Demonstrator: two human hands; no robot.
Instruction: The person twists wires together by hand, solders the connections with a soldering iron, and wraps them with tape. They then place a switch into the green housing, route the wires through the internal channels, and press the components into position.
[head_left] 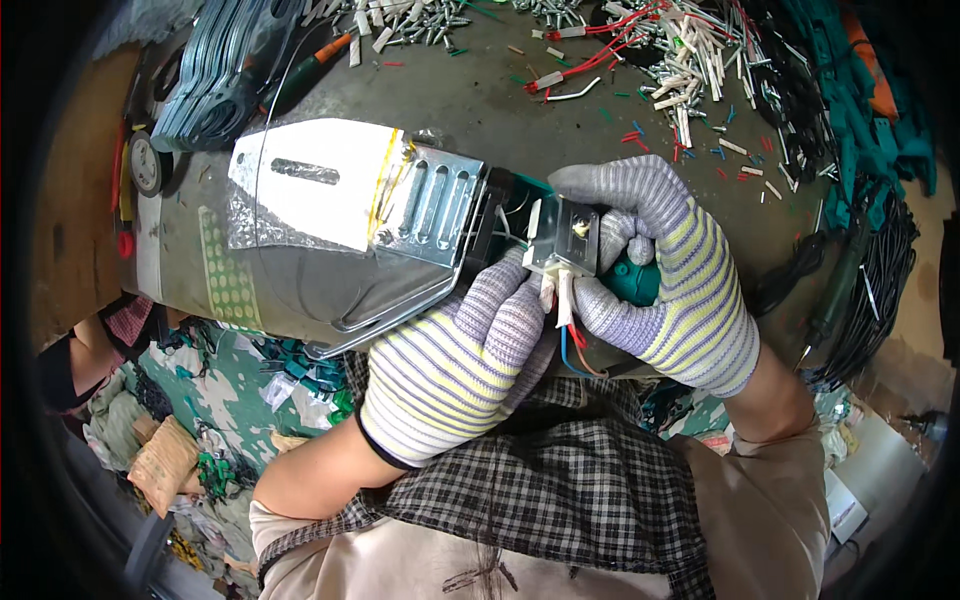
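An electrical appliance lies across the bench, with a slotted metal plate (428, 205) and a white sheet (300, 180) in clear film on its left part. At its right end sits a small shiny metal housing (572, 235), joined to a green plastic handle (634, 283). White-sleeved wires (564, 297) hang from the housing, with blue and red leads below. My left hand (450, 350), in a striped knit glove, is closed with its fingertips at these wires and the housing's near edge. My right hand (680, 270), gloved alike, curls round the handle, its thumb beside the wires.
Screws (435, 22) and white sleeved parts (690, 70) lie heaped along the far side. A screwdriver (305, 72) and stacked metal brackets (215, 85) are at the far left, with a tape roll (148, 163) nearby. Green plastic shells (850, 110) and black cables (880, 270) fill the right.
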